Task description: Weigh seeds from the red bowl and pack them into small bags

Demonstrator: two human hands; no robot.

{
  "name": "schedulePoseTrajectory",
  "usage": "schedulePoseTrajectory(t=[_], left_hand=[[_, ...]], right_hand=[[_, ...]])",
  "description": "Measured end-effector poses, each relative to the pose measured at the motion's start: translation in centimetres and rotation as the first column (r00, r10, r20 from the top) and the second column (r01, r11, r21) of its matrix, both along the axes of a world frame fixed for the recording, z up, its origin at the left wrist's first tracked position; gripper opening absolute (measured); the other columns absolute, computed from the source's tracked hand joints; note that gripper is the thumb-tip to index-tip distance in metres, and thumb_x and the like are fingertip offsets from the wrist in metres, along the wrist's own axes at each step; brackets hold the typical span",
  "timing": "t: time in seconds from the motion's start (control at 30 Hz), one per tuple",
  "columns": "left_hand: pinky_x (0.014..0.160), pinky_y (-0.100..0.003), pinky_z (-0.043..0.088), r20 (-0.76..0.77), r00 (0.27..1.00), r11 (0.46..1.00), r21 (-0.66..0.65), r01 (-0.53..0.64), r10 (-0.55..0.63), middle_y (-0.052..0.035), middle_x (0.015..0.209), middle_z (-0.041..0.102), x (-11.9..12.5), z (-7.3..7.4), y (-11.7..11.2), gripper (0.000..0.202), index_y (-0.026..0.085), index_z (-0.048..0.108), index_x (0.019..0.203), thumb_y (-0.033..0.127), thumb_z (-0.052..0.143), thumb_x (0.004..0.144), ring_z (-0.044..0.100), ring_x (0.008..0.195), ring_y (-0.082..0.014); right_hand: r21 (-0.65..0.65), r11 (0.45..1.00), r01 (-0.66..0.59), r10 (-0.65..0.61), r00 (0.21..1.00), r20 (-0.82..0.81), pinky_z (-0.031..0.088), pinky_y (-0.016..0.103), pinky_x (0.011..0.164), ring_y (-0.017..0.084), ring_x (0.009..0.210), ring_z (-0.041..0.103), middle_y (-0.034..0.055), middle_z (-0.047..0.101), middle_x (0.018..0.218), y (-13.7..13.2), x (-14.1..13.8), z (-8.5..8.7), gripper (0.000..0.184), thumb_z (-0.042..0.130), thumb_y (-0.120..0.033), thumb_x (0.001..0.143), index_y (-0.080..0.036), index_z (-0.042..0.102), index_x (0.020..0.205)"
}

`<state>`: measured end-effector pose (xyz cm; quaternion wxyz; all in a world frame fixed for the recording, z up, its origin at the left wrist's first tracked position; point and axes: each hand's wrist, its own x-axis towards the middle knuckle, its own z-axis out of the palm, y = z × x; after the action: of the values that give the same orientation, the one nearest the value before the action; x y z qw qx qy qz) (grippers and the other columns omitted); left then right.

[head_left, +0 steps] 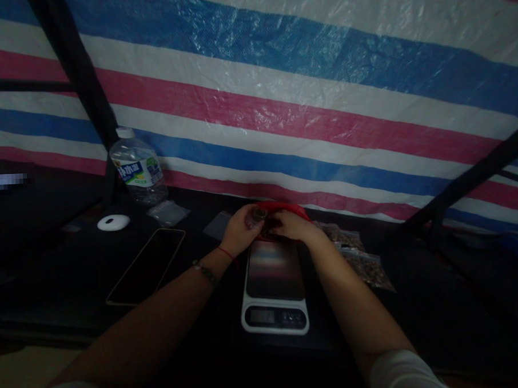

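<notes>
My left hand [242,224] is closed round a small round-rimmed thing [260,213] that looks like a little clear bag or cup; its kind is hard to tell in the dim light. Beside it, my right hand [293,224] reaches into a red bag or bowl [300,208] of dark brown bits, fingers bent down and partly hidden. Whether they grip anything cannot be made out. Just in front of both hands lies a white kitchen scale [275,279] with a shiny plate, its display dark.
Small clear bags of brown bits [367,266] lie right of the scale. To the left are a phone [147,267], a white oval case [113,222], empty clear bags [169,213] and a plastic bottle [140,170]. A striped sheet [281,113] rises behind the black table.
</notes>
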<state>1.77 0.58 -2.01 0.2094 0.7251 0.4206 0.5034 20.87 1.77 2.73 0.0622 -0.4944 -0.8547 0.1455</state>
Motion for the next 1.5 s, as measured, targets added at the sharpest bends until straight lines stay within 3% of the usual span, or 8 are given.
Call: schedulePoseTrajectory(t=[0.1, 0.23, 0.47, 0.67, 0.8, 0.97, 1.23, 1.5], left_hand=[[0.093, -0.034, 0.049, -0.025, 1.000, 1.000, 0.010, 0.012, -0.012, -0.0073, 0.112, 0.064, 0.0, -0.1, 0.0, 0.042, 0.017, 0.054, 0.115, 0.023, 0.063, 0.075, 0.061, 0.104, -0.0193], [0.096, -0.037, 0.048, -0.079, 0.997, 1.000, 0.007, 0.026, -0.025, -0.0080, 0.115, 0.063, 0.0, -0.3, 0.2, 0.044, 0.017, 0.054, 0.116, 0.025, 0.064, 0.074, 0.059, 0.108, -0.0214], [0.098, -0.037, 0.047, -0.166, 0.986, 1.000, -0.009, 0.009, -0.010, -0.0074, 0.115, 0.063, -0.2, -0.5, 0.5, 0.042, 0.018, 0.055, 0.116, 0.024, 0.062, 0.076, 0.059, 0.108, -0.0217], [0.096, -0.035, 0.048, -0.188, 0.982, 1.000, -0.012, -0.006, 0.003, -0.0074, 0.113, 0.064, -0.3, -0.5, 0.5, 0.041, 0.017, 0.055, 0.116, 0.024, 0.061, 0.076, 0.060, 0.106, -0.0214], [0.097, -0.035, 0.048, -0.195, 0.981, 1.000, -0.014, -0.003, 0.000, -0.0078, 0.115, 0.064, -0.4, -0.5, 0.5, 0.041, 0.017, 0.055, 0.116, 0.023, 0.060, 0.076, 0.060, 0.107, -0.0214], [0.097, -0.035, 0.047, -0.192, 0.981, 1.000, -0.015, -0.004, 0.001, -0.0073, 0.114, 0.064, -0.4, -0.4, 0.5, 0.040, 0.017, 0.056, 0.115, 0.023, 0.060, 0.076, 0.060, 0.107, -0.0215], [0.095, -0.034, 0.048, -0.187, 0.982, 0.999, -0.045, 0.001, -0.009, -0.0062, 0.113, 0.065, -0.2, -0.1, 0.4, 0.038, 0.018, 0.057, 0.114, 0.023, 0.060, 0.076, 0.060, 0.106, -0.0211], [0.093, -0.033, 0.048, -0.255, 0.966, 0.999, -0.011, 0.045, -0.046, -0.0054, 0.111, 0.065, -0.1, -0.3, 0.3, 0.035, 0.019, 0.057, 0.112, 0.022, 0.058, 0.077, 0.060, 0.104, -0.0208]], right_hand=[[0.000, 0.999, -0.054, 0.054, 0.996, -0.072, 0.046, 0.028, 0.089, 0.021, 0.101, 0.063, 0.0097, 0.067, 0.116, 0.1, -0.8, -1.4, 0.039, 0.064, -0.021, 0.077, -0.018, 0.064, 0.116], [-0.005, 0.997, -0.072, 0.072, 0.995, -0.063, 0.047, 0.026, 0.086, 0.019, 0.095, 0.064, 0.0076, 0.070, 0.106, 0.6, -1.0, -2.1, 0.027, 0.060, -0.013, 0.076, -0.018, 0.071, 0.101], [-0.024, 0.999, 0.031, -0.029, 0.997, 0.077, 0.046, 0.025, 0.082, 0.019, 0.092, 0.065, 0.0073, 0.071, 0.102, 0.5, 0.8, -0.3, 0.029, 0.060, -0.013, 0.073, -0.018, 0.071, 0.099], [-0.149, 0.975, 0.167, -0.133, 0.967, 0.215, 0.048, 0.026, 0.072, 0.022, 0.087, 0.065, 0.0096, 0.068, 0.108, -0.5, 1.5, 0.4, 0.068, 0.072, -0.020, 0.059, -0.018, 0.055, 0.126], [-0.118, 0.973, 0.199, -0.158, 0.945, 0.288, 0.046, 0.026, 0.066, 0.022, 0.081, 0.065, 0.0121, 0.069, 0.101, 0.1, 1.4, -0.9, 0.057, 0.070, -0.022, 0.062, -0.016, 0.060, 0.118], [-0.045, 0.982, 0.181, -0.176, 0.979, 0.107, 0.045, 0.023, 0.067, 0.018, 0.077, 0.065, 0.0062, 0.072, 0.093, 0.7, 1.1, -1.2, 0.028, 0.062, -0.019, 0.072, -0.019, 0.068, 0.100], [-0.106, 0.991, 0.088, -0.091, 0.995, -0.028, 0.047, 0.023, 0.076, 0.019, 0.089, 0.065, 0.0062, 0.070, 0.105, 0.7, 1.1, -1.6, 0.050, 0.073, -0.023, 0.066, -0.019, 0.063, 0.114], [-0.038, 0.998, 0.054, -0.056, 0.997, -0.050, 0.047, 0.023, 0.072, 0.018, 0.081, 0.066, 0.0057, 0.073, 0.094, 0.6, 0.2, -2.0, 0.025, 0.064, -0.014, 0.073, -0.019, 0.071, 0.097]])
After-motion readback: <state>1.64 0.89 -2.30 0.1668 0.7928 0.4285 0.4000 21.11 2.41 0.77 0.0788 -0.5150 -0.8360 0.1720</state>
